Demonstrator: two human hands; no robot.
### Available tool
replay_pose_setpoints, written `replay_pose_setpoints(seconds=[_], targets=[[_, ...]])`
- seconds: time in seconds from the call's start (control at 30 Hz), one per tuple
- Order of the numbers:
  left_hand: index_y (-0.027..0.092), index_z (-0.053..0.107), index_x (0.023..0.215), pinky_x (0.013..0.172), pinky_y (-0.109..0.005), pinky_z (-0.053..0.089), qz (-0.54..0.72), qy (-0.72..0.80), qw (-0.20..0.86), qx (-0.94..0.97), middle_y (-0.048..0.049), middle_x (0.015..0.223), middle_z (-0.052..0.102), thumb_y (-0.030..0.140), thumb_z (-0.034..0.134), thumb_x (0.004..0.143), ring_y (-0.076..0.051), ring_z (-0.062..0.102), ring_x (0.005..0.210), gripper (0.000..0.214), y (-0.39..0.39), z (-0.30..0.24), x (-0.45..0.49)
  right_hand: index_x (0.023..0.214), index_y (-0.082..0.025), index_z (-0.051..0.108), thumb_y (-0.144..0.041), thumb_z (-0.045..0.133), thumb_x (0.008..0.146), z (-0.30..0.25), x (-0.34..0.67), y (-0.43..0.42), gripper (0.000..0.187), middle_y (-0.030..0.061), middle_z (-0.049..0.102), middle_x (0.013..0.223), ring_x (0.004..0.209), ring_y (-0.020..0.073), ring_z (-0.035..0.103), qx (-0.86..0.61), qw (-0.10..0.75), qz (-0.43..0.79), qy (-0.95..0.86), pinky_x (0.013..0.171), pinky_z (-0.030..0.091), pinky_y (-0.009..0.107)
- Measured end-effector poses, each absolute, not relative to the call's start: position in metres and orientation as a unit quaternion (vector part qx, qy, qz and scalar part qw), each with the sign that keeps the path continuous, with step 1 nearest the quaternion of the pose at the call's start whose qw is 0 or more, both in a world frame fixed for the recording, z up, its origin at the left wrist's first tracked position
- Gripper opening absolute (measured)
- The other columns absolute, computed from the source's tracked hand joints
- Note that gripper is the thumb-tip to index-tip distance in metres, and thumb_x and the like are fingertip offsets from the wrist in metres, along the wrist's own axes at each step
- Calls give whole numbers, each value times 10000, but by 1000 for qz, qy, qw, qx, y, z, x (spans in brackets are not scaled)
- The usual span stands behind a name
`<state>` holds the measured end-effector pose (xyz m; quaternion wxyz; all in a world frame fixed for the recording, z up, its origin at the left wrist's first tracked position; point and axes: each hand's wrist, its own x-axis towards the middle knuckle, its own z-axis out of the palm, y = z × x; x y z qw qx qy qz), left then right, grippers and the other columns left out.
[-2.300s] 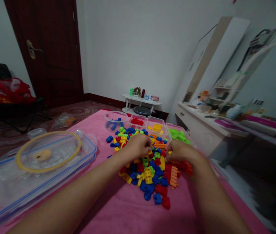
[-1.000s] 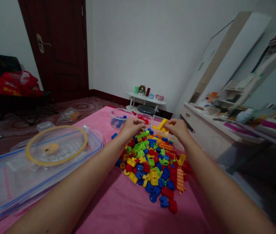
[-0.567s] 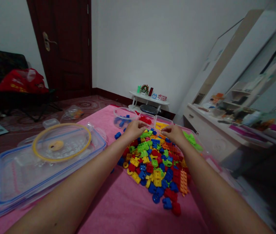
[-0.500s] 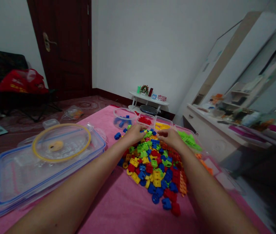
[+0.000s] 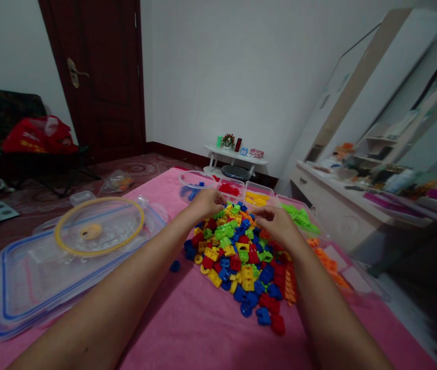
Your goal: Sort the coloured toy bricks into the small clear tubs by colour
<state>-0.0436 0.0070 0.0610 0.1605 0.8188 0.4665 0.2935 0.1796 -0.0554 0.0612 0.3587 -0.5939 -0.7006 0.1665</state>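
A big heap of toy building bricks (image 5: pixel 237 252) in red, blue, yellow, green and orange lies on a pink cloth (image 5: pixel 203 329). My left hand (image 5: pixel 208 203) is at the heap's far left edge, fingers curled together; what they hold, if anything, is hidden. My right hand (image 5: pixel 274 220) reaches in at the far right side of the heap, thumb and fingers apart, near some orange bricks. Behind the hands stand clear containers: a round one with blue bricks (image 5: pixel 190 192), then ones with red bricks (image 5: pixel 229 189), yellow bricks (image 5: pixel 257 199) and green bricks (image 5: pixel 299 218).
Orange bricks (image 5: pixel 324 257) lie in another clear container at the right. Stacked clear lids with blue seals (image 5: pixel 41 277) and a round yellow-rimmed lid (image 5: pixel 98 226) lie at left. A single blue piece (image 5: pixel 175 265) sits beside my left forearm. A dresser (image 5: pixel 326 190) stands at right.
My left hand has shifted slightly left, its fingers more closed. My right hand has moved a little right and nearer. The view has shifted slightly, and a blue piece now shows beside my left forearm.
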Motion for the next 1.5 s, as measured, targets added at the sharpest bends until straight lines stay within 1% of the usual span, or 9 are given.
replay_pose_setpoints(seconds=[0.13, 0.27, 0.4, 0.67, 0.87, 0.97, 1.07, 1.23, 1.5], targets=[[149, 747, 917, 665, -238, 451, 326, 458, 163, 811, -52, 784, 721, 177, 593, 742, -153, 631, 713, 235, 1, 70, -44, 884, -159, 723, -193, 573, 709, 82, 138, -85, 233, 47, 719, 802, 711, 159, 633, -545, 332, 171, -751, 655, 469, 255], [124, 744, 901, 643, -231, 444, 338, 467, 166, 800, -48, 737, 710, 186, 591, 752, -141, 613, 669, 222, -3, 76, -45, 868, -205, 730, -159, 558, 729, 84, 84, -119, 226, 26, 706, 783, 717, 158, 631, -495, 167, 109, -846, 645, 430, 250], [124, 744, 896, 636, -228, 444, 341, 472, 167, 795, -48, 740, 710, 193, 599, 751, -142, 613, 674, 217, -4, 76, -45, 867, -164, 712, -141, 517, 761, 73, 55, -132, 223, 96, 690, 914, 824, 227, 647, -543, 27, -9, -839, 645, 425, 290], [131, 737, 897, 662, -243, 473, 325, 439, 168, 821, -59, 806, 728, 180, 578, 760, -162, 647, 726, 215, -4, 71, -40, 831, -192, 694, -168, 552, 722, 74, 66, -128, 181, 65, 702, 855, 771, 215, 638, -560, 5, -34, -828, 593, 373, 271], [153, 607, 1217, 992, -328, 416, 322, 327, 108, 882, -98, 1240, 619, 142, 535, 781, -209, 561, 1136, 442, -13, 45, -15, 922, -234, 722, -208, 561, 685, 98, 119, -111, 289, 18, 684, 722, 634, 152, 582, -576, 93, 5, -812, 553, 335, 245], [176, 495, 1338, 1040, -333, 375, 288, 290, 80, 909, -97, 1349, 530, 123, 484, 808, -201, 496, 1216, 533, -18, 34, -5, 938, -218, 739, -225, 523, 723, 108, 155, -99, 305, 29, 696, 736, 640, 156, 585, -612, 161, -8, -774, 564, 358, 246], [198, 579, 1259, 991, -309, 409, 244, 297, 74, 920, -88, 1253, 594, 112, 446, 819, -197, 544, 1136, 468, -21, 34, -3, 898, -187, 752, -255, 535, 726, 106, 176, -88, 285, 53, 719, 807, 680, 170, 609, -637, 246, 10, -730, 600, 400, 252], [199, 695, 1098, 885, -299, 447, 245, 324, 56, 912, -97, 1038, 661, 132, 546, 752, -217, 592, 977, 382, -20, 39, -8, 770, -143, 701, -242, 582, 648, 89, 175, -76, 197, 51, 688, 731, 650, 165, 597, -619, 353, 78, -698, 596, 427, 252], [168, 747, 847, 636, -250, 450, 261, 421, 156, 854, -51, 767, 711, 206, 620, 720, -174, 618, 691, 184, -10, 41, -14, 625, -161, 598, -264, 597, 607, 76, 167, -69, 105, 19, 625, 640, 611, 140, 554, -598, 408, 135, -676, 579, 417, 247]])
